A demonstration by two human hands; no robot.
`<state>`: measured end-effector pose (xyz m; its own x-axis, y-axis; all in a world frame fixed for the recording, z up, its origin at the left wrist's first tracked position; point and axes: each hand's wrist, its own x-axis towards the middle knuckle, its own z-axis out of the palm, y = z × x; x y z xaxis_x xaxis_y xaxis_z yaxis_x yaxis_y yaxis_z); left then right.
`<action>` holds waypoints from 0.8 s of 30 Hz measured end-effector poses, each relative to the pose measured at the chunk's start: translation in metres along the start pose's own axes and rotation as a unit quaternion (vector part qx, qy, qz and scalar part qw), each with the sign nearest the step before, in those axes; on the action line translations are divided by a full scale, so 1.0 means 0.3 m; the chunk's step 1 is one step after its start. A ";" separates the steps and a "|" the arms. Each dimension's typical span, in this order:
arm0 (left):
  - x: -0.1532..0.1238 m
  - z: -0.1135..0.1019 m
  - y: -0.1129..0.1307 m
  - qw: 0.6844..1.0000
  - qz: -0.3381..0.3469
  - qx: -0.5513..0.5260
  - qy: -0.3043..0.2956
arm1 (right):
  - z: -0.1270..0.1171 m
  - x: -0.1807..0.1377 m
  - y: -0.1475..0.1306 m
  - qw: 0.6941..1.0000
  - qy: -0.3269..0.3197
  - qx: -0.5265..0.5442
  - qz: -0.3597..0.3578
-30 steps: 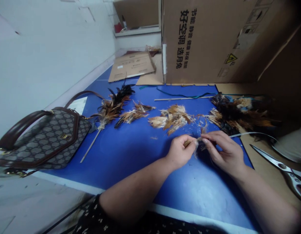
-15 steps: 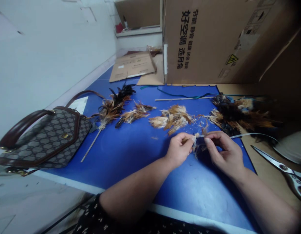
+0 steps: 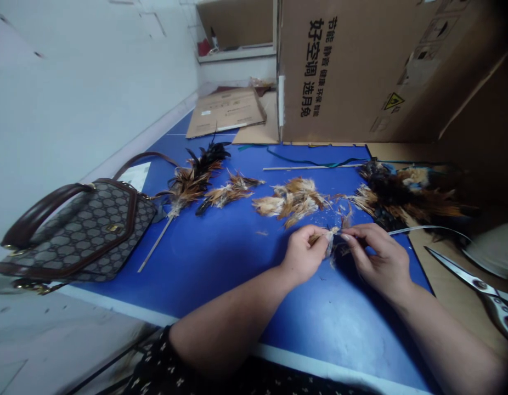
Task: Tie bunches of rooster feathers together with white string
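Observation:
My left hand (image 3: 304,255) is closed in a pinch on a small feather bundle (image 3: 330,239), whose pale wrapped end shows at the fingertips. Just right of it, my right hand (image 3: 381,260) pinches a thin white ribbon (image 3: 421,227) close to that end. The ribbon runs on behind the right hand toward a pale roll (image 3: 495,249) at the right edge. Beyond the hands lies a loose heap of tan and brown feathers (image 3: 295,198). A larger pile of dark and brown feathers (image 3: 414,192) sits to the right.
A feather-covered stick (image 3: 157,244) and a smaller feather cluster (image 3: 226,193) lie on the blue table (image 3: 233,252). Big scissors (image 3: 478,284) rest at right. A patterned handbag (image 3: 85,230) stands left. A large cardboard box (image 3: 353,71) rises behind; another thin stick (image 3: 295,168) lies before it.
The right fingertips have moved slightly left, closer to the left hand at the bundle's end. Both hands keep their pinch. The whole view has shifted slightly.

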<state>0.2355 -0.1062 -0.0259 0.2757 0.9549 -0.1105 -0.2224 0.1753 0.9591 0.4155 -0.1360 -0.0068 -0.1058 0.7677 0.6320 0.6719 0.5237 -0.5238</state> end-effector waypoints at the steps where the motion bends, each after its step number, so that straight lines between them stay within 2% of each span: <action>1: 0.000 0.000 0.002 1.000 -0.009 -0.002 0.002 | 0.000 -0.001 0.003 1.000 -0.008 -0.001 0.003; 7: -0.004 -0.002 0.015 0.997 -0.054 -0.060 -0.013 | 0.008 -0.007 0.009 0.998 -0.047 -0.018 0.025; 12: -0.007 0.001 0.022 0.992 -0.062 -0.104 -0.042 | 0.003 -0.014 -0.002 0.996 -0.067 0.009 0.054; 16: -0.006 -0.001 0.019 0.992 -0.059 -0.100 -0.047 | -0.008 -0.007 -0.018 0.994 -0.054 0.062 0.069; 20: -0.010 -0.005 0.022 0.993 -0.052 -0.075 -0.079 | -0.009 0.006 -0.026 0.993 -0.052 0.098 0.045; 24: -0.011 -0.008 0.019 0.994 -0.051 -0.032 -0.085 | -0.007 0.010 -0.026 0.992 -0.048 0.108 0.051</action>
<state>0.2312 -0.1077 -0.0208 0.4538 0.8774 -0.1557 -0.2433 0.2901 0.9255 0.4114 -0.1385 0.0004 -0.1225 0.8470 0.5172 0.5107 0.5006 -0.6989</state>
